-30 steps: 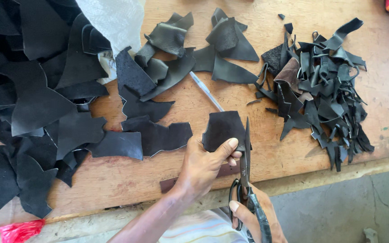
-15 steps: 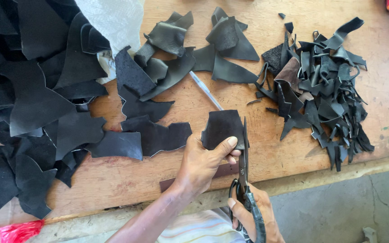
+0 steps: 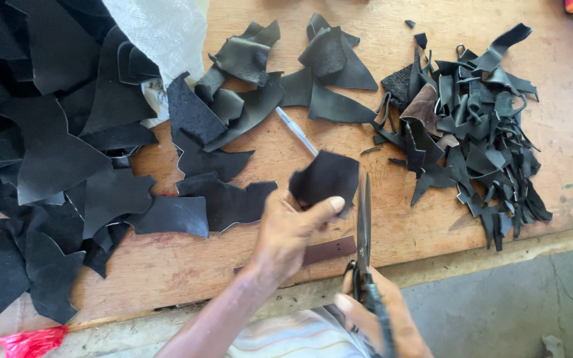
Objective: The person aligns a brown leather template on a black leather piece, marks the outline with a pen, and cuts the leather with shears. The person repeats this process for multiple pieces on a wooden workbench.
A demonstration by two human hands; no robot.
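Scissors (image 3: 364,219) at the leather piece's (image 3: 326,178) right edge — left hand (image 3: 290,229) pinches it, right hand (image 3: 379,318) grips handles — trimming underway; next needs steady feed

Bright, even daylight, sharp focus throughout.
Soft short shadows under the black leather scraps (image 3: 479,126) and left hand (image 3: 286,232); mild sheen on smooth leather; no harsh glare; slight blur at right hand (image 3: 379,318) near the bottom edge.
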